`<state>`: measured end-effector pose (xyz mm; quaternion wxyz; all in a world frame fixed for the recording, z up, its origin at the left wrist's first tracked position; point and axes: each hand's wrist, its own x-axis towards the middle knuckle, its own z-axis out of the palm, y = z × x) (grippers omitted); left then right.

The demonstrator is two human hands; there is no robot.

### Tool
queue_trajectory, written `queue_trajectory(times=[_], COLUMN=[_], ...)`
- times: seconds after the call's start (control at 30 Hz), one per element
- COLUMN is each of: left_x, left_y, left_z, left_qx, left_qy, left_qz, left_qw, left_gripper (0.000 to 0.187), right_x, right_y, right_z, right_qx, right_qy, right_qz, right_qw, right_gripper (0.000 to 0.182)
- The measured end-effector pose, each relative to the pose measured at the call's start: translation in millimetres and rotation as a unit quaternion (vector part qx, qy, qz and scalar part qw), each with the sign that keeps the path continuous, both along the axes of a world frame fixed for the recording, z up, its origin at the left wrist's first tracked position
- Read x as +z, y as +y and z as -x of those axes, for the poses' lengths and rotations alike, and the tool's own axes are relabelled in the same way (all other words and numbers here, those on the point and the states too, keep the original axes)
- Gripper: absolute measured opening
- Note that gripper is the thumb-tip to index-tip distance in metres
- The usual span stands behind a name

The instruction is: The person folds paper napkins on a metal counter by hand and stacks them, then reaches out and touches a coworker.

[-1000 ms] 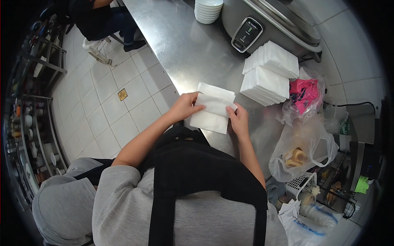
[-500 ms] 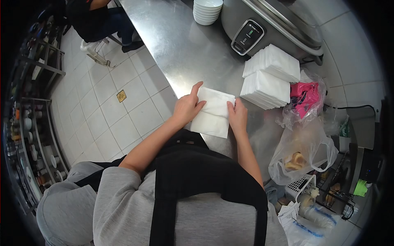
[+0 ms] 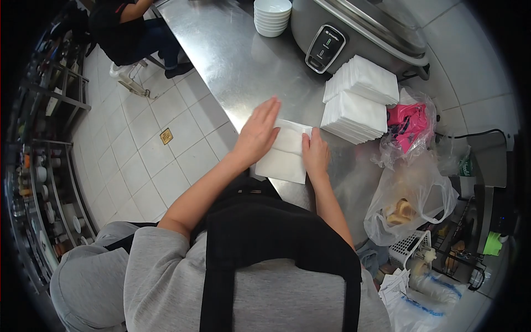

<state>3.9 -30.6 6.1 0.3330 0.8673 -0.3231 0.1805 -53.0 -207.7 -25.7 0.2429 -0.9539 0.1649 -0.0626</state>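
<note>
White folded paper napkins point(image 3: 285, 160) lie at the front edge of the steel table, close to my body, with a crease across the middle. My left hand point(image 3: 258, 131) is at their left side, fingers stretched out and thumb by the upper left edge. At the right edge, my right hand point(image 3: 316, 156) pinches the napkins, its thumb on top and its other fingers partly hidden. Beyond my right hand stand two stacks of white folded napkins point(image 3: 354, 113), side by side.
A large grey cooker point(image 3: 354, 33) and stacked white bowls point(image 3: 271, 17) stand at the back of the steel table point(image 3: 221, 50). On the right are a pink item in clear plastic point(image 3: 407, 122) and a plastic bag with bread point(image 3: 406, 207). Another person point(image 3: 130, 33) sits at far left.
My left hand has lifted and straightened its fingers, moving slightly up along the napkins' left edge. My right hand keeps its hold. The view has shifted a little.
</note>
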Motion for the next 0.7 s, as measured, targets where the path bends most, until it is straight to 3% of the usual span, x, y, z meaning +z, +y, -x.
queue_trajectory(times=[0.1, 0.13, 0.23, 0.3, 0.37, 0.43, 0.5, 0.57, 0.63, 0.7], left_x=[-11.9, -25.1, -47.8, -52.2, -50.2, -46.8, -50.4, -47.4, -37.2, -36.0], left_y=[-20.9, -26.8, -34.2, -34.8, -34.2, -33.7, -32.6, -29.7, -2.6, 22.9], left_z=[3.9, 6.5, 11.1, 11.3, 11.4, 11.6, 11.1, 7.1, 8.5, 7.3], left_qx=[-0.112, -0.109, -0.094, -0.092, -0.086, -0.071, -0.075, -0.076, -0.189, -0.179], left_qy=[0.072, 0.070, 0.026, 0.035, 0.048, 0.001, 0.009, 0.021, 0.030, 0.062], left_qz=[-0.042, -0.042, -0.220, -0.211, -0.203, -0.285, -0.278, -0.261, -0.287, -0.292], left_qw=[0.990, 0.991, 0.971, 0.973, 0.974, 0.956, 0.958, 0.962, 0.939, 0.938], left_gripper=[0.058, 0.058, 0.059, 0.060, 0.061, 0.063, 0.063, 0.063, 0.060, 0.059], right_x=[-4.7, -6.2, 0.5, 9.7, 18.2, 8.2, -1.4, -7.4, -7.6, -8.5], right_y=[0.0, -0.3, -7.4, -8.3, 0.2, 18.2, 22.2, 11.5, 0.0, -3.7], right_z=[0.5, 0.3, 3.5, 9.4, 24.7, 36.2, 44.5, 52.2, 55.7, 53.5], right_qx=[0.008, 0.007, 0.000, -0.004, 0.134, 0.191, 0.247, 0.219, 0.230, 0.234], right_qy=[-0.021, -0.025, -0.031, -0.034, -0.222, -0.164, -0.110, -0.028, -0.013, -0.030], right_qz=[0.008, 0.000, -0.055, -0.102, 0.026, -0.023, -0.064, 0.021, 0.074, 0.129], right_qw=[1.000, 1.000, 0.998, 0.994, 0.966, 0.968, 0.961, 0.975, 0.970, 0.963], right_gripper=[0.022, 0.020, 0.021, 0.024, 0.045, 0.053, 0.061, 0.065, 0.065, 0.060])
